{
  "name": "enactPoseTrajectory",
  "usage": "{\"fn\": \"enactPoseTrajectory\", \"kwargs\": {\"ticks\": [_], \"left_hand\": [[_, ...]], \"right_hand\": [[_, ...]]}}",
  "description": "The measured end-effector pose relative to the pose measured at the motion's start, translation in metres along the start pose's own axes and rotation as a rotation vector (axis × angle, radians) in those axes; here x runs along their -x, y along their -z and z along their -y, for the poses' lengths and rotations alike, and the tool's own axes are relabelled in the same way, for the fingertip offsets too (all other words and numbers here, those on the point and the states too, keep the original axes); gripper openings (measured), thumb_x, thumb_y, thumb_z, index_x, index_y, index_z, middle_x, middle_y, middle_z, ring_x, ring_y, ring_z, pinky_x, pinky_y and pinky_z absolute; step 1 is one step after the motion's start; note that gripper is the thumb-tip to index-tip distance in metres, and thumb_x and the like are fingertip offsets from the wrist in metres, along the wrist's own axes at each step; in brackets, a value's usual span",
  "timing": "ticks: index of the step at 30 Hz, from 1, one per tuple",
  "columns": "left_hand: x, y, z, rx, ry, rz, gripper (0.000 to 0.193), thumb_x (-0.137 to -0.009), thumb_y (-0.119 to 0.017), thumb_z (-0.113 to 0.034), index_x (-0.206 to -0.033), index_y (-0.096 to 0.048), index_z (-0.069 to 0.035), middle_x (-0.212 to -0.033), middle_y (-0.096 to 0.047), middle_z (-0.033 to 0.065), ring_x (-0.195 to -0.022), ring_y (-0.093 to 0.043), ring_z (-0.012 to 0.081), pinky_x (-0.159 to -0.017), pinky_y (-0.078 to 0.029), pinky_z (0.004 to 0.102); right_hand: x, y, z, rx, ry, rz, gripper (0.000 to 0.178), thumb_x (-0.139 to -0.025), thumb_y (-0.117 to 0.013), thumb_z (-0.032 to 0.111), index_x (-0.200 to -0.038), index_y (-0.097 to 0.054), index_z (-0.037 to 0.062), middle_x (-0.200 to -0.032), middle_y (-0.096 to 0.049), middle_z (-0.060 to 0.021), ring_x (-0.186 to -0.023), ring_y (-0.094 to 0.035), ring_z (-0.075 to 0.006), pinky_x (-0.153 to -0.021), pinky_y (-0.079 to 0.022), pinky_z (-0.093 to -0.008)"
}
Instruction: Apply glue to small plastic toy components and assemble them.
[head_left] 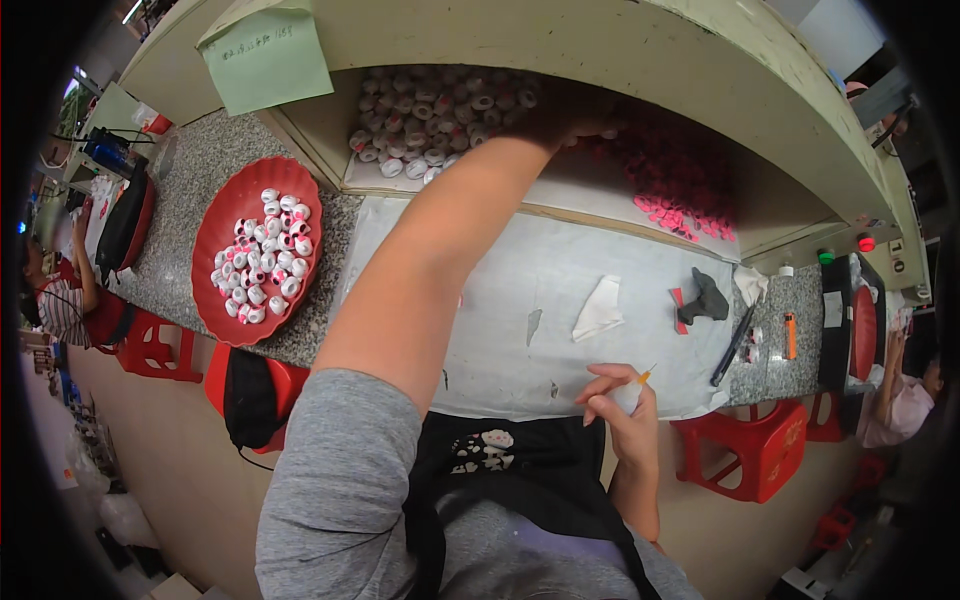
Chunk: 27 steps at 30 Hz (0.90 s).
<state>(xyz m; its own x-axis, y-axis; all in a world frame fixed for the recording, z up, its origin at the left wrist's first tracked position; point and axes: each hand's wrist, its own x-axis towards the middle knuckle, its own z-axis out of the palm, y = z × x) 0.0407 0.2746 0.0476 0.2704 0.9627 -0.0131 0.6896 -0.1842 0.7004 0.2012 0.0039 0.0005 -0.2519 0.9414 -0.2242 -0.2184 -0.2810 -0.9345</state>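
My left arm stretches across the bench, and my left hand (pixel 585 122) is inside the shadowed shelf compartment. It lies between a heap of small white ring-shaped pieces (pixel 420 115) and a pile of small pink pieces (pixel 680 190). Its fingers are too dark to make out. Near the front edge of the white work sheet (pixel 500 340), my right hand (pixel 635 420) is closed around a small white bottle (pixel 627 397) with an orange needle tip pointing up and right. A red scalloped tray (pixel 215 285) on the left holds many white pieces with pink marks.
On the sheet lie a torn white scrap (pixel 598 309) and a dark grey crumpled cloth (pixel 705 297). To the right are a dark pen-like tool (pixel 733 345) and an orange lighter (pixel 790 336). Red stools (pixel 745 450) stand below the bench. Other people sit at both sides.
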Motion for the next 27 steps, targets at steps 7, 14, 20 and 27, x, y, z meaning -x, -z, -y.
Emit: {"fn": "enactPoseTrajectory", "kwargs": {"ticks": [7,14,20,27], "left_hand": [[0.002,-0.003,0.048,-0.323,-0.557,-0.263,0.024,-0.076,-0.045,-0.023,-0.093,-0.054,-0.01,-0.065,-0.054,0.0081,-0.057,-0.053,0.0197,-0.059,-0.043,0.0352],[0.013,-0.01,0.046,-0.607,-0.715,-0.391,0.036,-0.069,-0.052,-0.034,-0.099,-0.052,-0.015,-0.092,-0.051,0.01,-0.089,-0.046,0.027,-0.076,-0.036,0.0397],[-0.007,0.02,-0.003,-0.077,-0.019,-0.064,0.036,-0.074,-0.05,-0.036,-0.098,-0.053,-0.01,-0.084,-0.056,0.0082,-0.082,-0.052,0.0198,-0.071,-0.04,0.0326],[-0.046,-0.009,-0.007,-0.162,-0.211,-0.427,0.034,-0.077,-0.045,-0.034,-0.098,-0.053,-0.009,-0.089,-0.055,0.0078,-0.085,-0.051,0.0199,-0.073,-0.039,0.0336]], "right_hand": [[-0.015,0.006,0.0,0.011,-0.059,0.054,0.028,-0.067,-0.053,0.0,-0.094,-0.047,-0.0036,-0.069,-0.054,-0.0116,-0.052,-0.048,-0.0119,-0.05,-0.04,-0.0221],[-0.026,0.005,0.011,0.009,0.029,0.114,0.025,-0.068,-0.053,-0.002,-0.093,-0.049,-0.0035,-0.069,-0.054,-0.0094,-0.055,-0.047,-0.01,-0.051,-0.04,-0.0208],[-0.022,0.013,0.002,-0.024,0.098,0.029,0.024,-0.066,-0.052,-0.003,-0.09,-0.048,-0.0037,-0.068,-0.054,-0.0119,-0.055,-0.049,-0.0132,-0.051,-0.041,-0.0227],[-0.019,0.017,-0.014,-0.022,0.18,-0.022,0.022,-0.066,-0.051,-0.007,-0.088,-0.047,-0.0043,-0.068,-0.054,-0.0127,-0.057,-0.05,-0.0148,-0.053,-0.042,-0.0238]]}}
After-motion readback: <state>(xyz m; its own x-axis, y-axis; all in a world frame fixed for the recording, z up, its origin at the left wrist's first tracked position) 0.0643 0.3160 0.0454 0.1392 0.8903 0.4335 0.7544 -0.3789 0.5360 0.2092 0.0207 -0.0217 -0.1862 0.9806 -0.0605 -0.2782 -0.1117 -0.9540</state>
